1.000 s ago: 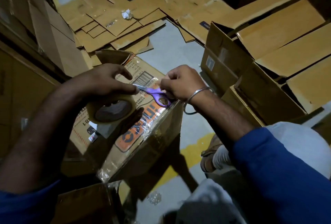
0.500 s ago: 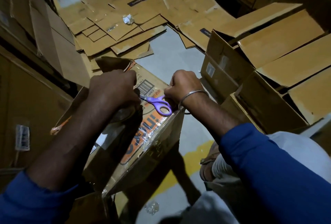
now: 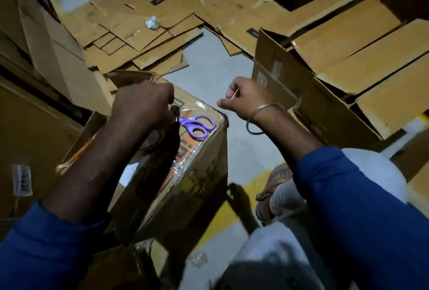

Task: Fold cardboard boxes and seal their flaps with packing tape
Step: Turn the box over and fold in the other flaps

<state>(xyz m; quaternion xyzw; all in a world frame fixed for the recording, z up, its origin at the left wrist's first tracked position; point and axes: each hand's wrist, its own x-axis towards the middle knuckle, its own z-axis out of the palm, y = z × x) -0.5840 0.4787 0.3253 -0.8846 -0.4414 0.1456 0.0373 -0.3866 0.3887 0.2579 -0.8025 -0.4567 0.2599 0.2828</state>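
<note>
A printed cardboard box (image 3: 204, 173) with orange lettering and shiny clear tape over its top edge stands tilted in front of me. My left hand (image 3: 144, 104) is over the box top and grips a roll of packing tape (image 3: 155, 142), which is mostly hidden under the wrist. Purple-handled scissors (image 3: 197, 126) lie loose on the box top beside that hand. My right hand (image 3: 246, 98) hovers off the box's right corner, fingers curled, pinching a thin pale strip that looks like tape.
Flattened cardboard sheets (image 3: 139, 34) cover the floor ahead, with a crumpled white paper (image 3: 152, 22) on them. Open-flapped boxes (image 3: 348, 46) stand at right and stacked cardboard (image 3: 34, 127) at left. Bare grey floor with a yellow line (image 3: 222, 217) runs between, by my shoe (image 3: 274, 180).
My right hand has let go of the scissors, which now lie on the box, and moved up and to the right. My left hand stays on the tape roll.
</note>
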